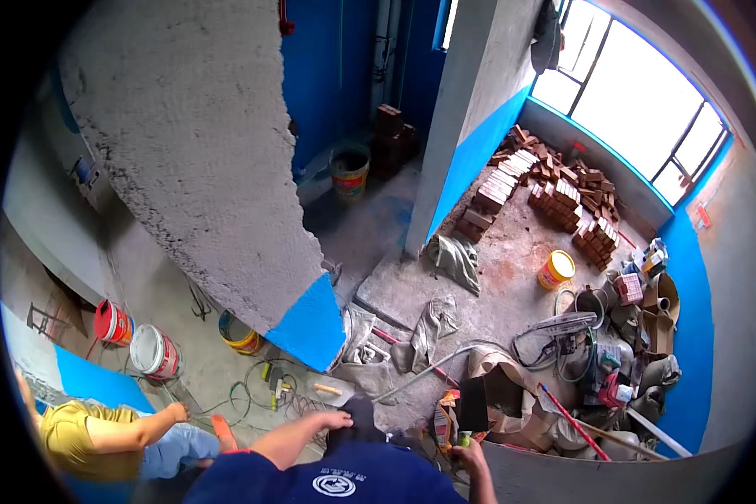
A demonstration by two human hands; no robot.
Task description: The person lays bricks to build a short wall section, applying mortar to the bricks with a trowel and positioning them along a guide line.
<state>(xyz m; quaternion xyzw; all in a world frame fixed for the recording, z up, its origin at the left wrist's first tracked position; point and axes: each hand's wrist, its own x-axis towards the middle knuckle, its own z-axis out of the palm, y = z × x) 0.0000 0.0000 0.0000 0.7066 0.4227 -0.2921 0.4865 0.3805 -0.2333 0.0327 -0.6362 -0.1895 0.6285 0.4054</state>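
My left hand [334, 420] reaches forward with its fingers bent and drawn together, against a black cloth-like shape [359, 413] in front of my navy shirt. What the fingers hold, if anything, I cannot make out. Lower right, my right hand [472, 458] is closed around the green handle of a trowel [474, 403], whose dark rectangular blade points away from me. An opened paper sack [502, 380] and a red-and-yellow bag [445, 424] lie beside the trowel.
A person in an olive shirt [76, 437] sits at the lower left near a white bucket [147, 351] and cables. A rough wall end [202, 168] stands ahead. Brick stacks [554, 202], a yellow bucket [556, 269], a hose [445, 359] and a red pole [575, 424] are on the right.
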